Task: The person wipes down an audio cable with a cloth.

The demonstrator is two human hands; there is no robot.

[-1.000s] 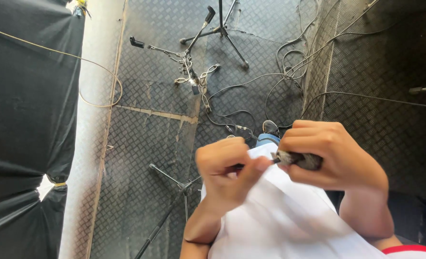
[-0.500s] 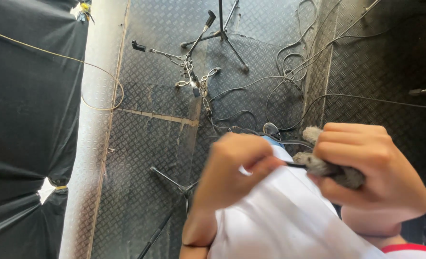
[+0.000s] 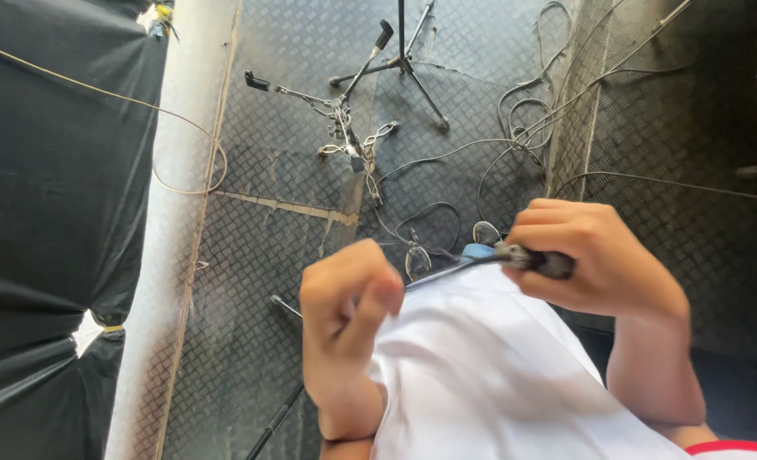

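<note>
Stage or rehearsal space, black drapes (image 3: 46, 213), tread-plate floor (image 3: 268, 255), stands (image 3: 344, 128), trailing cables (image 3: 523, 128)

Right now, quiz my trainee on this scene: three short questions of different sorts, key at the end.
1. True or false: the right hand is closed around a dark tool handle.
2. What does the left hand pinch? A) a cable B) the white fabric C) a stand leg
3. What kind of floor lies below the hands?

Key:
1. True; a thin metal tip sticks out of the grip toward the left hand.
2. B, at the fabric's upper left edge.
3. Dark metal tread plate, strewn with cables and folding stands.
</note>
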